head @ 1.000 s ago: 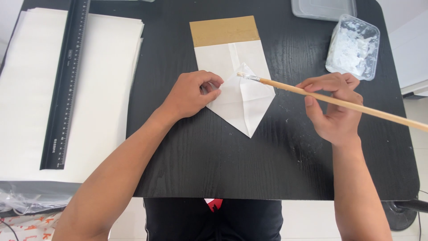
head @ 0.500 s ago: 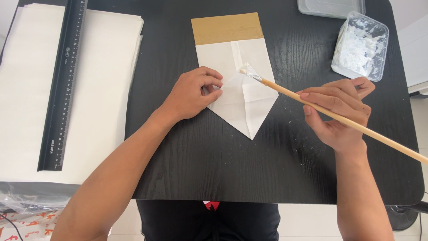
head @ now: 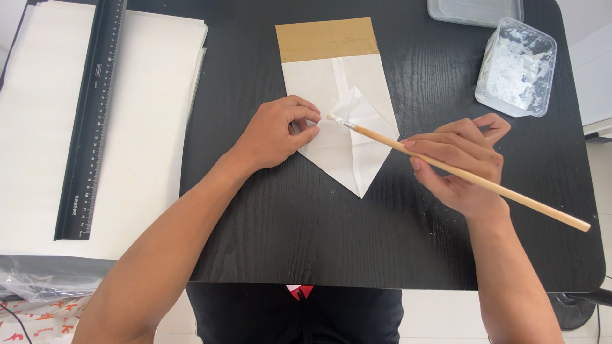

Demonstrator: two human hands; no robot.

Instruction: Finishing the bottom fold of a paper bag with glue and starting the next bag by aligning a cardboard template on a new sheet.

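Observation:
A folded white paper piece [head: 347, 143] with a pointed lower end lies on the black table [head: 306, 229], its top resting on a brown paper strip [head: 326, 39]. My left hand [head: 275, 132] presses down on the paper's left edge, fingers curled. My right hand [head: 460, 164] holds a long wooden brush [head: 459, 173] like a pen. The brush's white-coated tip touches the paper just right of my left fingers, near a raised fold.
A clear tub of white paste [head: 516, 67] stands at the back right, with another clear container [head: 475, 11] behind it. A stack of white sheets [head: 146, 127] lies at the left with a long black ruler [head: 91, 118] on top. Crumpled plastic [head: 38, 283] sits at the near left.
The brush tip has moved left across the paper, from the raised fold toward my left fingers. My left hand has kept its place on the paper.

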